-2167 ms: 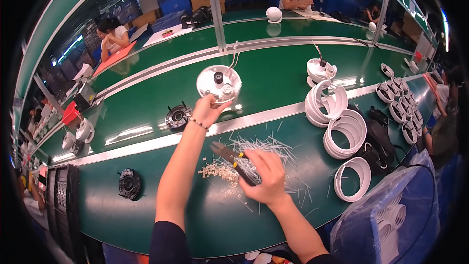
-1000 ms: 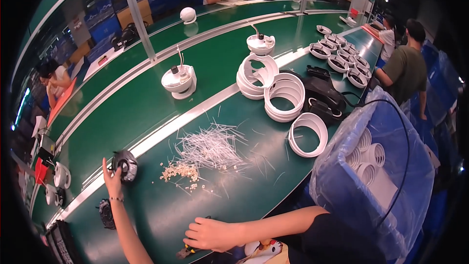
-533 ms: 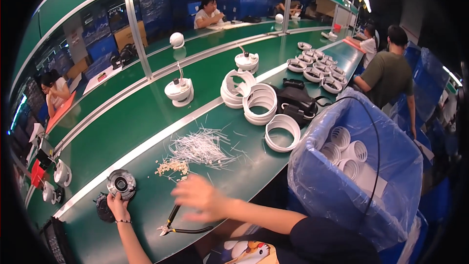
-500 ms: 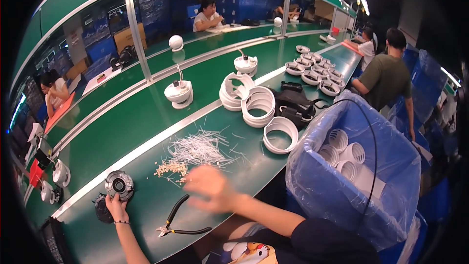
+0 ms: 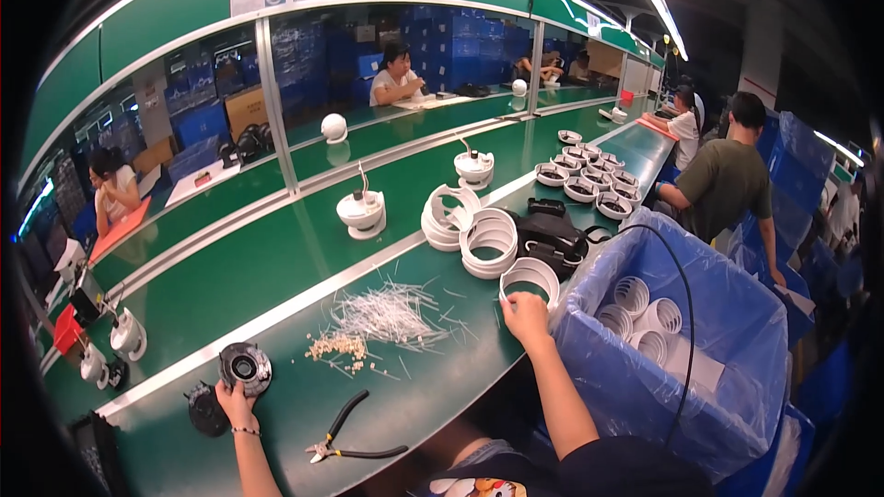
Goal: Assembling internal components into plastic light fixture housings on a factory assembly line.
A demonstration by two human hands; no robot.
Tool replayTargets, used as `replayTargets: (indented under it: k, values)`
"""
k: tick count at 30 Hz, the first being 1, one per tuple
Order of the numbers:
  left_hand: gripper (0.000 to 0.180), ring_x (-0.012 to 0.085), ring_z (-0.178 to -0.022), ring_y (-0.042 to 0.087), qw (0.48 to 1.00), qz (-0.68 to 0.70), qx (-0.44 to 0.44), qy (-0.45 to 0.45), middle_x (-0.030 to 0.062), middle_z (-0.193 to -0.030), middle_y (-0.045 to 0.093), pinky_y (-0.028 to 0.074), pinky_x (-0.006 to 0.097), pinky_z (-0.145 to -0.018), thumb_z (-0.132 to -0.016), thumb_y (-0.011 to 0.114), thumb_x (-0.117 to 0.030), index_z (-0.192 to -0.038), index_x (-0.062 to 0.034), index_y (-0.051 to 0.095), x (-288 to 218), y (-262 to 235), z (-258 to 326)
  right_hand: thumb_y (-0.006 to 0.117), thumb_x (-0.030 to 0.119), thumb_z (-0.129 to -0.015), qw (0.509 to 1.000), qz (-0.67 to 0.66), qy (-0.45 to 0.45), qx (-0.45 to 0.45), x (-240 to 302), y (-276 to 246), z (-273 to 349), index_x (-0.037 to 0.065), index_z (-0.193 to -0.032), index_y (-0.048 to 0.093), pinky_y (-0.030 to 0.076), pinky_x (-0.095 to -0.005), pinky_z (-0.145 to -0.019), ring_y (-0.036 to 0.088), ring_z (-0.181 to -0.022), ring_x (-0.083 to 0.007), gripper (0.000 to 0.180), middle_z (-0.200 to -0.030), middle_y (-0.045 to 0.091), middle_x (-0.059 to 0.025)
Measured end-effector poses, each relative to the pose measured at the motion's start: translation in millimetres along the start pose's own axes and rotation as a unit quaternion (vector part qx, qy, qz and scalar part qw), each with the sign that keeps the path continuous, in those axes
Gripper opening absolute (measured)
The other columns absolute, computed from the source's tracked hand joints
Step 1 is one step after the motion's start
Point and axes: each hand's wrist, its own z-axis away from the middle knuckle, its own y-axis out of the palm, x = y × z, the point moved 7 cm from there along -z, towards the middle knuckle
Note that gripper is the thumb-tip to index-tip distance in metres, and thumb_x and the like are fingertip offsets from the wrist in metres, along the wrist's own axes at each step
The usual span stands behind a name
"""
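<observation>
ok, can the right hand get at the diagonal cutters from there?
Likely yes: the diagonal cutters lie open on the green workbench, with nothing over them or standing between them and the right hand, though it would first have to leave the nearest white ring.

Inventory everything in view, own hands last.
Bench: one, green, centre
Round part: one, dark, lower left
Disc: one, black, beside it
Cutters: one, black and yellow, lower centre
Strips: many, white, centre
Bits: many, beige, beside strips
Rings: several, white, right of strips
Domed units: several, white, behind
Bowls: many, white and black, far right
Bin: one, blue, right
People: several, mixed clothing, background
Left hand: one, bare, holding round part
Right hand: one, bare, at nearest ring
</observation>
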Motion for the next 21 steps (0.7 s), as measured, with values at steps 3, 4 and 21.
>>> replayTargets:
  k: [3, 4, 21]
  values:
    - [0.031, 0.0217, -0.090, 0.055, 1.000, -0.003, 0.010, -0.007, 0.0116, -0.109, 0.048, 0.052, 0.032, -0.066, -0.082, 0.044, 0.000, -0.112, -0.0019, 0.035, 1.5, 2.7, 0.6, 0.059, 0.021, -0.071, 1.000, 0.016, -0.026, -0.001, -2.7, 0.9, 2.8, 0.005, -0.071, 0.064, 0.045, -0.0403, -0.064, 0.057, -0.069, -0.0326, 0.016, -0.072, 0.059, -0.0154]
    - [0.032, 0.0211, -0.090, 0.055, 1.000, -0.006, 0.002, -0.002, 0.0112, -0.109, 0.048, 0.052, 0.032, -0.065, -0.082, 0.044, 0.001, -0.112, -0.0024, 0.035, 0.5, -0.9, 2.4, 0.058, 0.021, -0.073, 0.999, 0.013, -0.039, -0.011, -2.4, 2.7, 2.7, 0.004, -0.069, 0.062, 0.045, -0.0413, -0.062, 0.056, -0.067, -0.0328, 0.018, -0.071, 0.058, -0.0149]
    - [0.033, 0.0212, -0.086, 0.058, 0.997, 0.043, 0.033, 0.055, 0.0095, -0.099, 0.056, 0.052, 0.031, -0.068, -0.075, 0.048, 0.004, -0.107, -0.0013, 0.046, -38.3, -3.3, 10.1, 0.064, 0.005, -0.066, 0.850, -0.338, -0.395, 0.083, 230.4, -70.7, 94.3, 0.002, -0.071, 0.058, 0.048, -0.0282, -0.050, 0.059, -0.057, -0.0222, 0.008, -0.070, 0.060, -0.0083]
